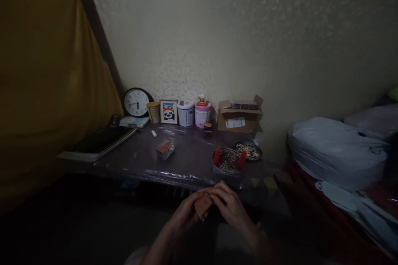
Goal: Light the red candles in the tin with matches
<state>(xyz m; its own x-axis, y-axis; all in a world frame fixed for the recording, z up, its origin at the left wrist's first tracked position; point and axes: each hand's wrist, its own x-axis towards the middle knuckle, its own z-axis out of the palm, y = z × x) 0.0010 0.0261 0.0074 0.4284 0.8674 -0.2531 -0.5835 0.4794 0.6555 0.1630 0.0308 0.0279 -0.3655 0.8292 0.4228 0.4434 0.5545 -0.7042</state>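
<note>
My left hand (186, 208) is closed around a small flat brown square piece (203, 204), like a tiny booklet, held just in front of the table's near edge. The fingers of my right hand (227, 202) pinch at its upper right edge, where a small dark, shiny bit shows; its kind is too small to tell. Beyond my hands stands a round tin (228, 171) of small dark and pale pieces, with two red objects (217, 156) at its sides. Behind it lies a second round tin (260, 158) with pale thin pieces. A plastic-wrapped stack of brown pieces (164, 149) rests mid-table.
Along the wall stand a clock (137, 102), a yellow cup (153, 112), a framed panda picture (168, 112), two lidded tubs (185, 114), and an open cardboard box (238, 118). A large book (102, 145) lies left. White bags (336, 151) sit right; a yellow curtain (46, 70) hangs left.
</note>
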